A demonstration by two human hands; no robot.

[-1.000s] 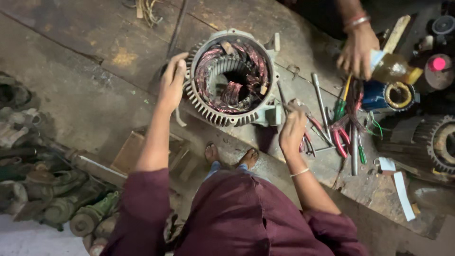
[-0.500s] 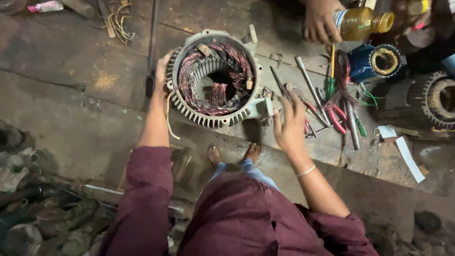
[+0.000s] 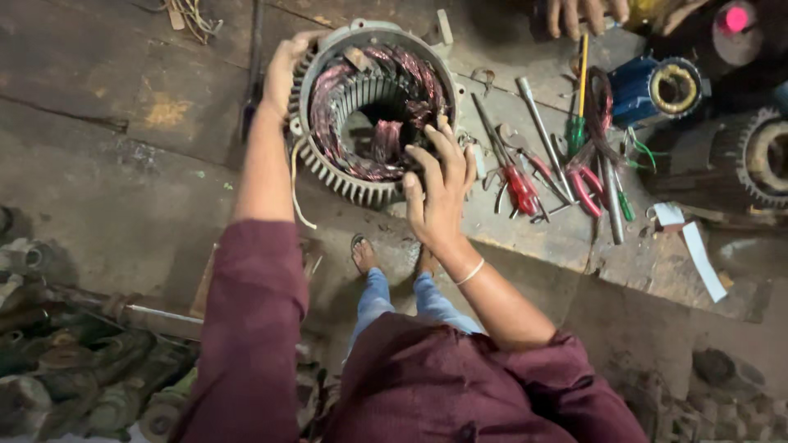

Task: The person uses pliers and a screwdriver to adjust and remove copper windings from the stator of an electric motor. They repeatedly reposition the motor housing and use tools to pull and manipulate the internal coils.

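In the head view, the finned motor stator [image 3: 373,111] with copper windings lies on the worn bench [image 3: 131,123]. The left hand [image 3: 283,70] grips its far rim. The right hand [image 3: 439,184] rests on the near rim, fingers spread. Red-handled pliers [image 3: 519,187] and other tools lie just beside the right hand.

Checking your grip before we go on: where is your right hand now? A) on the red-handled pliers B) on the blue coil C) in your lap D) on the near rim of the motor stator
D: the right hand lies spread on the near rim of the motor stator, apart from the pliers; the left hand grips the far left rim.
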